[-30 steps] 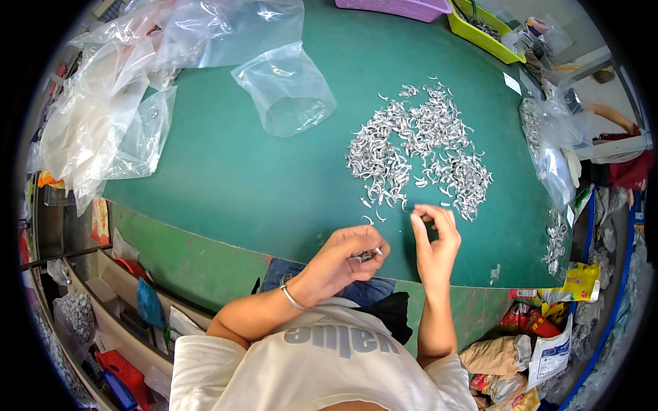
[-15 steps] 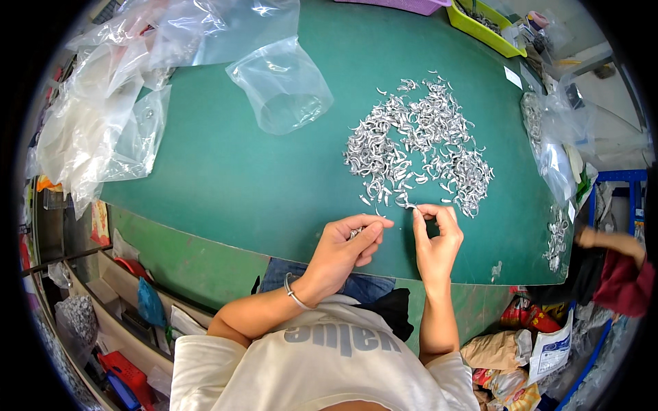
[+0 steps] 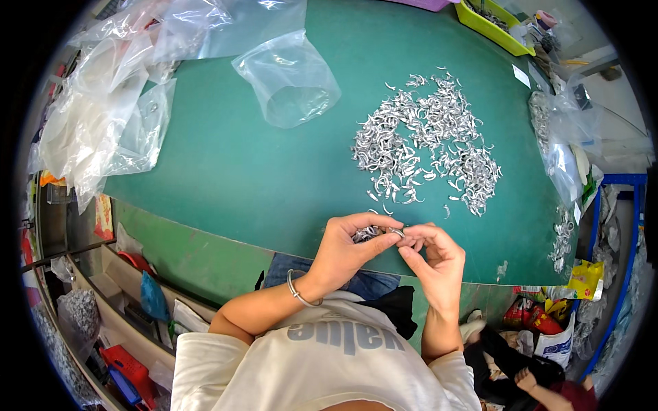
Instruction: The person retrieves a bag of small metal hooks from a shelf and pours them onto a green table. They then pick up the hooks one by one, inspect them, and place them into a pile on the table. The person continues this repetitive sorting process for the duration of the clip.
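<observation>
My left hand is curled around several small silver curved metal pieces, which show between its thumb and forefinger. One curved metal piece lies at the tips of that thumb and forefinger. From the other side my right hand meets it, fingers bent and fingertips at the same piece. Both hands are over the near edge of the green table. Beyond them is a loose, spread-out pile of like silver pieces, a few lying apart at its near side.
Clear plastic bags lie at the far left and middle. A yellow-green basket and a purple container stand at the far edge. More silver pieces are at the right edge. Another person's hand shows at lower right.
My right hand has moved from the pile's near edge back to my left hand, bringing their fingertips together. The other person has shifted from the right edge toward the lower right.
</observation>
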{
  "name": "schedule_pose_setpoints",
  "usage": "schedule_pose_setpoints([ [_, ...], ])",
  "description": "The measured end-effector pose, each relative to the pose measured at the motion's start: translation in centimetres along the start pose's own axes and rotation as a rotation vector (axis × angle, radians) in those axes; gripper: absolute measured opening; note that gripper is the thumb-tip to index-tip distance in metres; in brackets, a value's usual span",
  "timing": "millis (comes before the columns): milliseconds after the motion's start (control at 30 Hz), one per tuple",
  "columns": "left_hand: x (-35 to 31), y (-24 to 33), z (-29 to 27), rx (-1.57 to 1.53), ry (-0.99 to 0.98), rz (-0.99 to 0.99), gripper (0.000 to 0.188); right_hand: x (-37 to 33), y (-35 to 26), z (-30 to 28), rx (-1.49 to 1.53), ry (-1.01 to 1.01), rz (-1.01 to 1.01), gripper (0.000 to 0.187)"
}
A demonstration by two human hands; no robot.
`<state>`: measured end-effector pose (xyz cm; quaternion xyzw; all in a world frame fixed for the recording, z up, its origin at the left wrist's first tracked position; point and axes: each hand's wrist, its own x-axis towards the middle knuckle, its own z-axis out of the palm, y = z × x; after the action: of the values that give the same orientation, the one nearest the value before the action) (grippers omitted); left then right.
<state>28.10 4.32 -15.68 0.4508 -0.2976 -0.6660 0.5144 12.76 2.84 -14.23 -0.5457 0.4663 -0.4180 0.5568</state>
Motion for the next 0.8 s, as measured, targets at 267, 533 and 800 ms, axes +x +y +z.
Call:
schedule_pose_setpoints([
  [267,-0.4,0.1,-0.1,0.049,-0.035,0.016,0.014,-0.1,-0.1,-0.2,-0.21,0.034,-0.189,0.012],
  [533,-0.5,0.0,-0.6,-0.297,-0.212,-0.196,0.019,-0.7,-0.2,0.0,0.012,0.047,-0.119,0.008],
  [800,-0.4,-0.2,-0.7,-0.475,-0.319,-0.254,0.023,-0.9,-0.5,0.2,-0.101,0.075,-0.268,0.009],
])
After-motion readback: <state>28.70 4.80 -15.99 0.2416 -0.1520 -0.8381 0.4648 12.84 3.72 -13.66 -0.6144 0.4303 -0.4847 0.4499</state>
